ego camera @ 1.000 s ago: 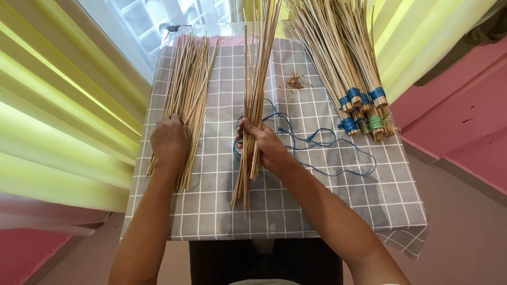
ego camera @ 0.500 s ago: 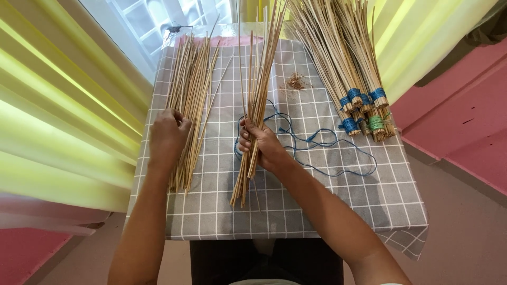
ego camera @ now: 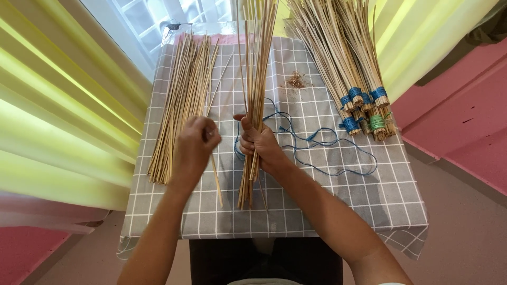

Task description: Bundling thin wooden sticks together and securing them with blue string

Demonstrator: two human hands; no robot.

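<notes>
Table: covered by grey checked cloth, bearing every pile of sticks; set between yellow curtains and a pink wall.
Tied bundles: far right corner, bound with blue and green cord near the cut ends; well apart from both hands.
Loose pile: left part of the cloth, lying flat, long axis running from near edge to far edge with a slight lean right at the top; just beside the left hand, not touched.
Held bunch: centre of the table, clasped low down; long axis running away from the body, cut ends toward the near edge, thin tips fanning past the far edge.
Right hand: clenched round the held bunch, thumb raised along it.
Left hand: closed in a pinch on a single stick, between loose pile and held bunch.
Single stick: thin, slanting; lower end toward the near edge, upper part leaning away and slightly right toward the bunch.
Blue cord: loose loops on the cloth behind and right of the right hand.
Risk, bunch: likely to splay or slip unevenly if the clasp slackens, since the upper part already fans out.
Risk, stick: could snap or slide from the pinch, being so thin and held near one point.
Risk, cord: loops lie close to the cut ends, so snagging seems possible.
</notes>
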